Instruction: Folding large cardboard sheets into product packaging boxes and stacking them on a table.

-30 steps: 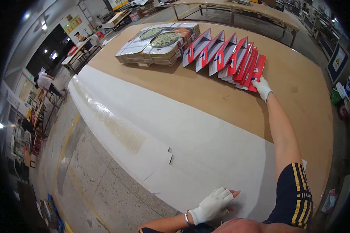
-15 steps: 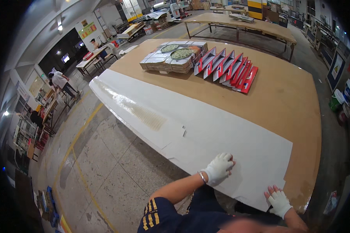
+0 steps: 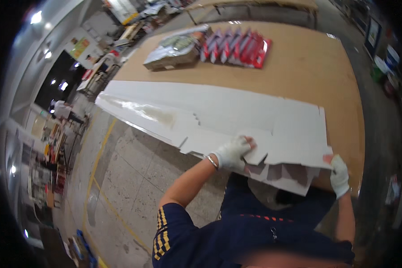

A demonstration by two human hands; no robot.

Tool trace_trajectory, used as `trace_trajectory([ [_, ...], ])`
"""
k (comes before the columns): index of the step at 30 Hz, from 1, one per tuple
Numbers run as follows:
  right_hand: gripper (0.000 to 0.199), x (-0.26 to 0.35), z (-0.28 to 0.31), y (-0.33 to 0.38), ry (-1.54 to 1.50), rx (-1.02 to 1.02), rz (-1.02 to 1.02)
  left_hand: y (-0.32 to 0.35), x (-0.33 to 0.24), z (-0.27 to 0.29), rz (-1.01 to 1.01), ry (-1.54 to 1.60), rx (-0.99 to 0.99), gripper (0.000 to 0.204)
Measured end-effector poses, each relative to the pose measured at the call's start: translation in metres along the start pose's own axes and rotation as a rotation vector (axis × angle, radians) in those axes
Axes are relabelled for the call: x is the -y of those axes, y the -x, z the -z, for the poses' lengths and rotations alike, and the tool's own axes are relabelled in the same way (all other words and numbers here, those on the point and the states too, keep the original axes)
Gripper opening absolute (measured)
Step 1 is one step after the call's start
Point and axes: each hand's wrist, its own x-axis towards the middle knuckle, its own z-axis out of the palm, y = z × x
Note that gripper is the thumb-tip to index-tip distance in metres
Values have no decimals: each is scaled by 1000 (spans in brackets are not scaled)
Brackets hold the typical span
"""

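A long white cardboard sheet (image 3: 210,98), cut with slots and notches, lies along the near side of the brown-topped table. Its near right edge is raised, with flaps bent and dark gaps beneath. My left hand (image 3: 235,153), in a white glove with bare fingertips, grips this near edge, some fingers on top and others below. At the sheet's right corner my right hand (image 3: 339,176), gloved alike, is closed on the edge; part of its fingers is hidden. A shiny patch (image 3: 149,112) of clear film or tape shows on the sheet's left part.
At the table's (image 3: 299,49) far side sit a strapped stack of printed cardboard (image 3: 174,47) and a row of folded red-and-white card pieces (image 3: 236,48). Another long table (image 3: 254,4) stands beyond. Buckets (image 3: 391,58) are on the right; people work at benches far left.
Both hands have moved away from me, and the sheet's near right edge has gone from flat to lifted and bent. My right hand has closed on the corner. The view has tilted down.
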Motion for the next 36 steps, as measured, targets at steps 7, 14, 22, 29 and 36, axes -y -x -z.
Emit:
trace_trajectory([
  [7,31,-19,-25,46,-24,-51,-85,-9,16,-2,140,149,5,35],
  [14,37,-40,-56,102,271,-147,8,-24,-13,-41,478,211,-226,18],
  [22,64,-59,-82,86,-217,-280,-437,-38,-49,-75,-199,309,-354,23],
  [29,52,-73,-90,44,-173,-297,-758,-76,-76,-93,314,198,-404,32],
  [36,38,-37,-53,1,-420,-216,-819,-76,-95,-81,334,0,-76,75],
])
